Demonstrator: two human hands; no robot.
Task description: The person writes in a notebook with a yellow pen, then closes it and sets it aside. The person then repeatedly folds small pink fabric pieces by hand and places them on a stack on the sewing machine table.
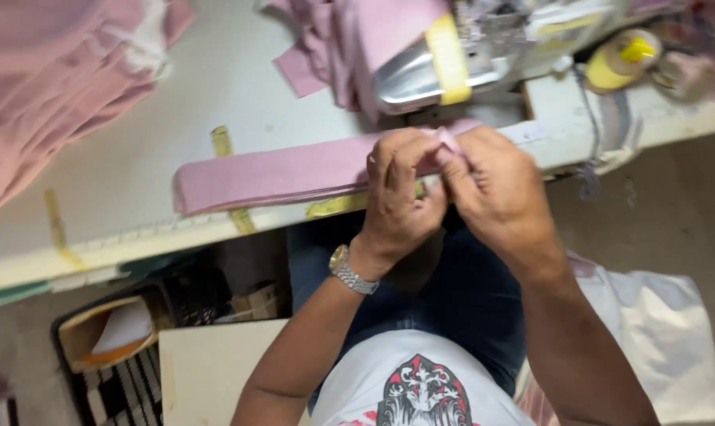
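pinching 1 end of the pink fabric strip [294,170], left hand [397,193] and right hand [491,189] are folding it just before the sewing machine [452,55]; feeding it under the machine's foot seemingly needs aligned edges.

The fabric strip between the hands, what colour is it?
The fabric strip is pale pink, seen clearly in the head view, pinched by both hands.

Open cardboard box [105,335] low and far left of the grip, under the counter [215,87] edge: brown walls, white sheet inside. Flat pale board [207,371] just right of that box. Yellow rectangular label [449,59] above the grip, wrapped across a metal machine part. No screens or signs visible.
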